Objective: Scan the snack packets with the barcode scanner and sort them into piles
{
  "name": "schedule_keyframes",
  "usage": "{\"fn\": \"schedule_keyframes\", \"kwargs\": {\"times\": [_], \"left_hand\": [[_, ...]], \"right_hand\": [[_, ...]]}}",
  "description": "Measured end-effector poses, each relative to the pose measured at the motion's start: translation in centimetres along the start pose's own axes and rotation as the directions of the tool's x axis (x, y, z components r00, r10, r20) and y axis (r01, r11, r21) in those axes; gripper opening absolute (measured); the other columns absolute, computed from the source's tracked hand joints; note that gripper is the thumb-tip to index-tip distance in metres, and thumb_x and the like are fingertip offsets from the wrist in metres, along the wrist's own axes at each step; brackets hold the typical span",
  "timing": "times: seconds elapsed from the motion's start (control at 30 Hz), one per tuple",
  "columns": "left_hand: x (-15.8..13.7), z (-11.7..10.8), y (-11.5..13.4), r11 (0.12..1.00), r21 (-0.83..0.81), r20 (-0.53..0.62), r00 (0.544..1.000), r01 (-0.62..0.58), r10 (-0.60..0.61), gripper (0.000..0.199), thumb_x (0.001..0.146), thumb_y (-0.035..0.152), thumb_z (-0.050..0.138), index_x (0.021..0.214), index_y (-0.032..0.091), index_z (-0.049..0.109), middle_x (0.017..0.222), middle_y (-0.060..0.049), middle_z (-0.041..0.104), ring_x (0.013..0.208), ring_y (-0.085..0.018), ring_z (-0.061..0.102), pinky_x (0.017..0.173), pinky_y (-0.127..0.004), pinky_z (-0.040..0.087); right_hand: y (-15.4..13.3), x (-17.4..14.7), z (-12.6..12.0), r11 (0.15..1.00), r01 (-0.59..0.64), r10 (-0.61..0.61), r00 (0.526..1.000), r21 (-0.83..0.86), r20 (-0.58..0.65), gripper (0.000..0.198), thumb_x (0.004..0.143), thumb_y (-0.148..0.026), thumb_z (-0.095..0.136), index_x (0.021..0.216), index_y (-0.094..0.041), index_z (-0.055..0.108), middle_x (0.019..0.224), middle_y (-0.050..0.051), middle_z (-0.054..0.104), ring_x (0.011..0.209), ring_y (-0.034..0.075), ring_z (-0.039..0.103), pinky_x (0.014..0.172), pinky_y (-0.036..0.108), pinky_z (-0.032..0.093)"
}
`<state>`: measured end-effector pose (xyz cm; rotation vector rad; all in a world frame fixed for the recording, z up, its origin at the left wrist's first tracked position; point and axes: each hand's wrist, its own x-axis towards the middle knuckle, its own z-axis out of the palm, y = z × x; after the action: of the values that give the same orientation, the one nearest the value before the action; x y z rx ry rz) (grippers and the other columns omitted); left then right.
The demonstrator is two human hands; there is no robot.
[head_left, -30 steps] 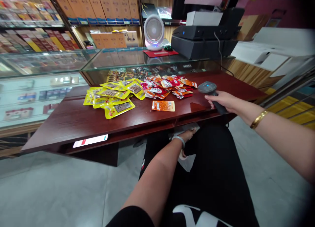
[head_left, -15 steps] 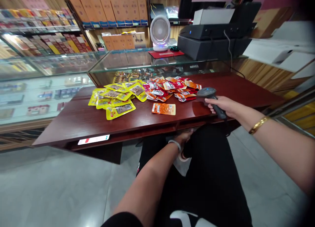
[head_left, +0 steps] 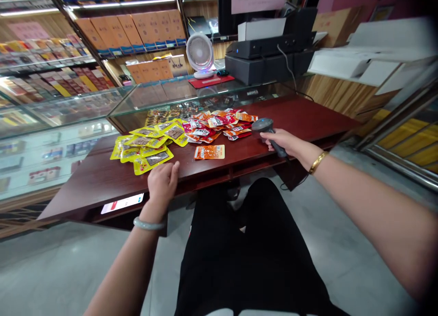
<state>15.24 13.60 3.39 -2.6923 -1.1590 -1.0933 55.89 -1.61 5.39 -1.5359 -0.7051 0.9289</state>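
Left hand [head_left: 162, 181] just popped up from the lap [head_left: 236, 243] to by the yellow snack packets [head_left: 147, 141] at 11 o'clock, can't tell if it's gripping, so both are at the worktop [head_left: 304, 115] now, right hand [head_left: 281, 140] still clamped round the barcode scanner [head_left: 263, 124] at 1 o'clock.

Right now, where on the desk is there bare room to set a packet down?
The desk has a bare patch right of the scanner, behind the right hand, and another between the yellow packets and its left end. The middle is crowded: the yellow packets meet the red-and-orange heap, with a single orange packet in front.
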Motion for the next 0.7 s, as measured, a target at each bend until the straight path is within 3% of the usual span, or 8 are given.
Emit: {"fn": "schedule_keyframes", "kwargs": {"times": [0.1,0.23,0.37,0.7], "left_hand": [[1.1,1.3,-0.8,0.968,0.249,0.104,0.994,0.009,-0.036,0.055,0.103,0.052,0.03,0.066,0.02,0.056,0.068,-0.007,0.063,0.068,-0.02,0.056,0.064,-0.032,0.031],[1.6,2.3,0.7,0.902,0.415,0.153,0.968,0.121,-0.201,0.062,0.102,0.056,0.024,0.076,0.02,0.066,0.079,-0.01,0.071,0.071,-0.023,0.061,0.06,-0.032,0.027],[1.8,2.2,1.6,0.873,0.475,0.16,0.964,0.112,-0.212,0.06,0.103,0.053,0.024,0.082,0.019,0.069,0.087,-0.012,0.074,0.078,-0.025,0.065,0.061,-0.032,0.027],[1.6,2.8,1.1,0.842,0.532,0.145,0.969,0.093,-0.199,0.055,0.103,0.046,0.025,0.087,0.018,0.07,0.09,-0.012,0.074,0.082,-0.026,0.066,0.063,-0.032,0.031]], "right_hand": [[0.1,-0.3,0.0,1.0,0.024,-0.024,1.0,0.003,0.004,0.031,0.089,-0.029,0.079,0.074,-0.02,0.054,0.055,-0.005,0.052,0.045,0.008,0.047,0.04,0.017,0.045],[0.0,-0.8,-0.2,0.999,0.032,-0.033,0.999,0.017,0.013,0.025,0.092,-0.026,0.075,0.078,-0.02,0.055,0.057,-0.005,0.054,0.044,0.008,0.049,0.043,0.018,0.048],[-0.3,-1.0,-0.5,0.999,0.024,-0.025,0.999,0.041,0.026,0.023,0.094,-0.025,0.071,0.079,-0.02,0.055,0.056,-0.004,0.055,0.044,0.009,0.05,0.043,0.018,0.049],[0.3,-0.4,-1.3,0.994,0.015,-0.025,0.995,0.109,0.092,0.021,0.094,-0.025,0.072,0.08,-0.02,0.056,0.059,-0.004,0.055,0.046,0.009,0.051,0.044,0.018,0.05]]}}
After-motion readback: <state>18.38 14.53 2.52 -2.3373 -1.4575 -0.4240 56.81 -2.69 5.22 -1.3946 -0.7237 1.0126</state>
